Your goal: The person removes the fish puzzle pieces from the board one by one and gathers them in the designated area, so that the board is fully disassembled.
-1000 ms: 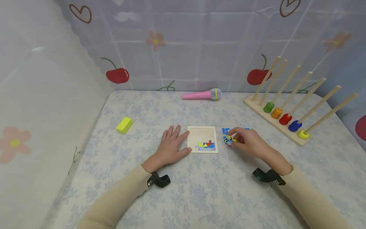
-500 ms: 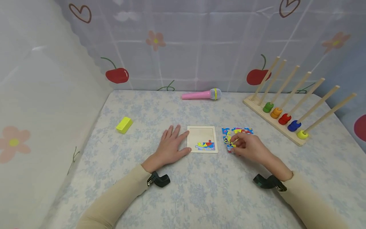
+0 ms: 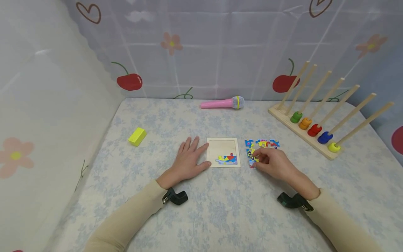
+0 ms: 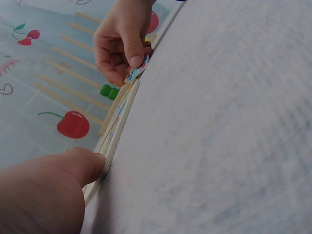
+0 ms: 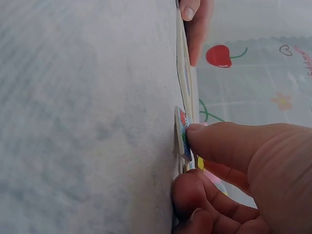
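Note:
My left hand (image 3: 188,159) lies with fingers spread on the table, its thumb and index finger touching the left edge of a square wooden puzzle tray (image 3: 220,148). A few joined jigsaw pieces (image 3: 227,159) fill the tray's lower right part. To the right of the tray, my right hand (image 3: 275,162) pinches a colourful jigsaw piece (image 5: 182,136) with thumb and fingers. That piece is tilted slightly off the table in the right wrist view. Loose jigsaw pieces (image 3: 262,142) lie around and beneath the right hand, which partly hides them.
A pink toy microphone (image 3: 220,104) lies at the table's back edge. On the right stands a wooden peg rack (image 3: 297,133) with coloured beads and tall upright sticks. A yellow block (image 3: 137,137) sits at the left on the floral tablecloth (image 3: 201,217).
My right hand has shifted slightly towards me, uncovering more loose pieces at the back, and is now at the nearest piece. My left hand stays on the tray's edge.

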`<state>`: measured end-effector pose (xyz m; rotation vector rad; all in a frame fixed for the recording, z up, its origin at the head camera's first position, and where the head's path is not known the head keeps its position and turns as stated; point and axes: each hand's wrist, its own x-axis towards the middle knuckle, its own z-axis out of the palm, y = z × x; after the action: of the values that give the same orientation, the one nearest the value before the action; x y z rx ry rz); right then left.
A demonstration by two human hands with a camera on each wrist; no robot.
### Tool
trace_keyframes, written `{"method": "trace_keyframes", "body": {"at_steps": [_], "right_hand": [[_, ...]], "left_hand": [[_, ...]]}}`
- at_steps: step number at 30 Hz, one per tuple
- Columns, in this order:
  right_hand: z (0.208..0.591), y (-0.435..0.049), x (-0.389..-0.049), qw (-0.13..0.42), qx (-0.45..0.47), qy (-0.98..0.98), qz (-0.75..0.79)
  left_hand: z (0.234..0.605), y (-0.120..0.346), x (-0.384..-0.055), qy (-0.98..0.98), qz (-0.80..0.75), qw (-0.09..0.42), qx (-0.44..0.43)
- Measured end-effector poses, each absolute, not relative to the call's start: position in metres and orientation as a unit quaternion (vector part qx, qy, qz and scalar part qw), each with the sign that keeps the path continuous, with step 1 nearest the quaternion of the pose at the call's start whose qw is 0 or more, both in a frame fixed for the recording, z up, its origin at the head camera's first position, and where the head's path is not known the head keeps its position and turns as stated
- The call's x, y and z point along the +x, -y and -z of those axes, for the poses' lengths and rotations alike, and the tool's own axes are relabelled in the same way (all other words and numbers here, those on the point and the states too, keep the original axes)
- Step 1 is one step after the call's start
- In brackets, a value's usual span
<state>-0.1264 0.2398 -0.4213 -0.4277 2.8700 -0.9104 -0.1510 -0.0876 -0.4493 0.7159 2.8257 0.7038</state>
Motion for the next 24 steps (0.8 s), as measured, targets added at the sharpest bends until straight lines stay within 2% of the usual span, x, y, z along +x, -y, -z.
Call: {"method": "trace_keyframes", "body": {"at_steps": [24], "right_hand": [[0.4228, -0.2389, -0.1260, 0.055, -0.130, -0.948, 0.286]], "left_hand": [[0.4487, 0.0866, -0.1515, -0.941, -0.233, 0.077, 0.232]]}}
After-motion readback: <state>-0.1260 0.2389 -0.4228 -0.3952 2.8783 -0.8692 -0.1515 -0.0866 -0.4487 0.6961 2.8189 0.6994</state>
